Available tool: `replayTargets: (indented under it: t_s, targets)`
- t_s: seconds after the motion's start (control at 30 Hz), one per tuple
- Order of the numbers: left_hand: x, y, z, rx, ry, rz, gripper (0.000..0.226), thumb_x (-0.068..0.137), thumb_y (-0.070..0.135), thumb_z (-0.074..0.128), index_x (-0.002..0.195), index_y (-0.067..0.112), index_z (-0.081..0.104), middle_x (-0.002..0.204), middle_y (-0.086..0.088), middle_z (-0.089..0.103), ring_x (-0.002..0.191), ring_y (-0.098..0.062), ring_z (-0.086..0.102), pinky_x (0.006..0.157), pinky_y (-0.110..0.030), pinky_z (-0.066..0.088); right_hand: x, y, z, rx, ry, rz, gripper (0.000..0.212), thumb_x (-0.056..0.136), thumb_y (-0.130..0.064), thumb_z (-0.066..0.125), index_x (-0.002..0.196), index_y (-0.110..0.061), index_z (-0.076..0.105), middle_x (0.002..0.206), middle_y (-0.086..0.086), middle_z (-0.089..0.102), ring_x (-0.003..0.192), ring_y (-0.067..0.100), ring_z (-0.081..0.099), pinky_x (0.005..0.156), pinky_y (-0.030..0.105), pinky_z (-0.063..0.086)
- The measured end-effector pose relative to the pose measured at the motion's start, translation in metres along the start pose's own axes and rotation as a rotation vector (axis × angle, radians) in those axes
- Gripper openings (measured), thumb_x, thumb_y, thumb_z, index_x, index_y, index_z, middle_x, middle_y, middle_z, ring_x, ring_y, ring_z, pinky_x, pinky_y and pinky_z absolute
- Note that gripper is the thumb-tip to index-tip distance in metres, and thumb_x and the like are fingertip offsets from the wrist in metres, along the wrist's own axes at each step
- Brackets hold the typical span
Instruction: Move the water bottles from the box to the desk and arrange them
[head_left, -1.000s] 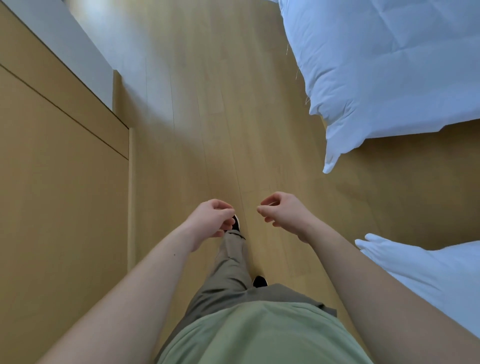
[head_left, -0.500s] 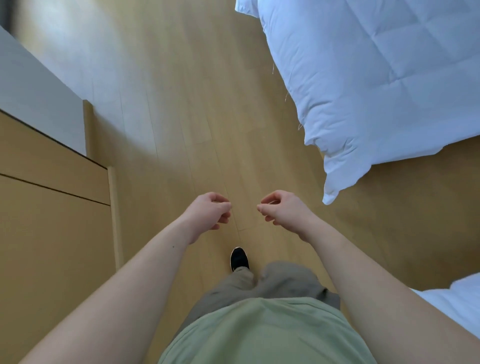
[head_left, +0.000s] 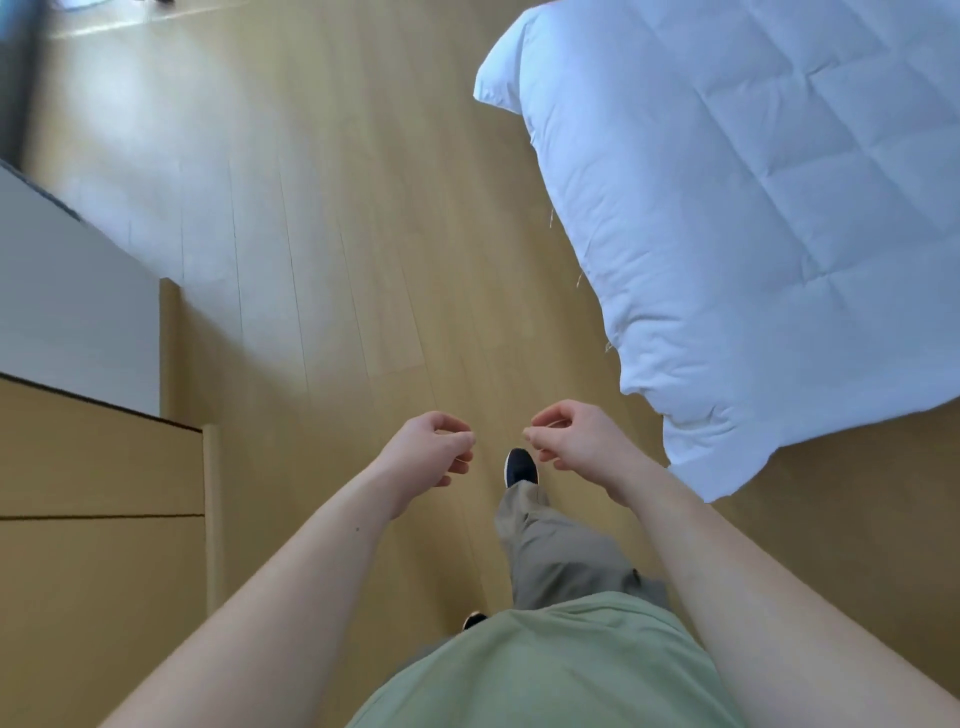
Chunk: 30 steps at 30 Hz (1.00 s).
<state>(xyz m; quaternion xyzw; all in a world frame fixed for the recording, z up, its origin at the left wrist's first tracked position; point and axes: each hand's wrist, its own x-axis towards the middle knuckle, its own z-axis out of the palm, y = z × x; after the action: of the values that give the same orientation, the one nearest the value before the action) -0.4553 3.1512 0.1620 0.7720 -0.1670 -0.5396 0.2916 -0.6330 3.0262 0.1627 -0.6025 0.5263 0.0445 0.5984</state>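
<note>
We hold our left hand (head_left: 434, 452) and right hand (head_left: 574, 441) out side by side above the pale wooden plank floor (head_left: 322, 218), fingers loosely curled, gripping nothing; neither bottles, box nor desk shows; a white quilted duvet (head_left: 753, 223) hangs on our right; a light wooden cabinet (head_left: 98, 519) flanks our left; one black shoe (head_left: 519, 466) steps between.

I note a light wood plank floor (head_left: 332, 218) with window glare upper left, a white quilted duvet (head_left: 753, 218) at right, wooden cabinetry (head_left: 93, 519) at left.
</note>
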Motion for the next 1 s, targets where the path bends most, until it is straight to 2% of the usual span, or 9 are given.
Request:
replayTargets:
  t_s: [0.27,0.37,0.47,0.7,0.9,0.97,1.0]
  targets:
    - [0.102,0.124,-0.018,-0.033,0.037,-0.029,0.013,0.096,0.03,0.063,0.107,0.025,0.066,0.095,0.0,0.076,0.084,-0.01,0.075,0.082,-0.034,0.061,0.122,-0.084,-0.068,-0.007,-0.038,0.002,0.02,0.086,-0.036,0.072,0.101,-0.024,0.065,0.095,0.003,0.074,0.094,0.019,0.072,0.092,0.043,0.057]
    - [0.127,0.16,-0.029,-0.035,0.039,-0.037,0.014,0.097,0.031,0.063,0.108,0.024,0.066,0.096,0.0,0.076,0.086,-0.011,0.074,0.077,-0.031,0.06,0.157,-0.115,-0.086,-0.014,-0.039,-0.002,0.021,0.085,-0.038,0.072,0.1,-0.026,0.065,0.093,0.002,0.075,0.092,0.019,0.072,0.09,0.043,0.058]
    - [0.153,0.19,-0.046,-0.045,0.049,-0.036,0.013,0.098,0.032,0.062,0.109,0.024,0.065,0.098,0.0,0.075,0.09,-0.013,0.073,0.079,-0.03,0.06,0.187,-0.144,-0.097,-0.018,-0.046,-0.018,0.019,0.086,-0.037,0.072,0.1,-0.025,0.065,0.094,0.002,0.074,0.09,0.018,0.073,0.09,0.044,0.059]
    - [0.232,0.256,-0.102,-0.081,0.063,-0.033,0.013,0.097,0.027,0.062,0.108,0.021,0.067,0.096,-0.002,0.076,0.093,-0.017,0.074,0.085,-0.035,0.061,0.268,-0.216,-0.114,-0.022,-0.03,-0.012,0.019,0.086,-0.034,0.072,0.099,-0.022,0.066,0.091,0.005,0.075,0.094,0.027,0.073,0.089,0.045,0.06]
    - [0.301,0.312,-0.158,-0.061,0.043,-0.007,0.013,0.098,0.028,0.063,0.108,0.021,0.066,0.098,-0.003,0.075,0.09,-0.016,0.074,0.081,-0.032,0.06,0.339,-0.291,-0.122,-0.032,-0.011,-0.017,0.018,0.087,-0.034,0.071,0.099,-0.022,0.065,0.092,0.002,0.075,0.089,0.018,0.073,0.089,0.043,0.06]
    - [0.348,0.348,-0.2,-0.031,0.022,-0.009,0.013,0.098,0.029,0.062,0.109,0.022,0.065,0.098,-0.002,0.075,0.089,-0.015,0.074,0.08,-0.031,0.06,0.386,-0.344,-0.12,-0.036,0.02,-0.005,0.018,0.087,-0.034,0.071,0.099,-0.022,0.065,0.092,0.001,0.074,0.088,0.017,0.073,0.089,0.042,0.06]
    - [0.35,0.349,-0.202,-0.021,0.009,-0.009,0.013,0.098,0.029,0.062,0.109,0.022,0.065,0.098,-0.002,0.075,0.089,-0.014,0.074,0.08,-0.032,0.06,0.386,-0.349,-0.12,-0.038,0.012,-0.009,0.018,0.087,-0.034,0.071,0.099,-0.022,0.065,0.092,0.001,0.074,0.088,0.017,0.073,0.089,0.042,0.06]
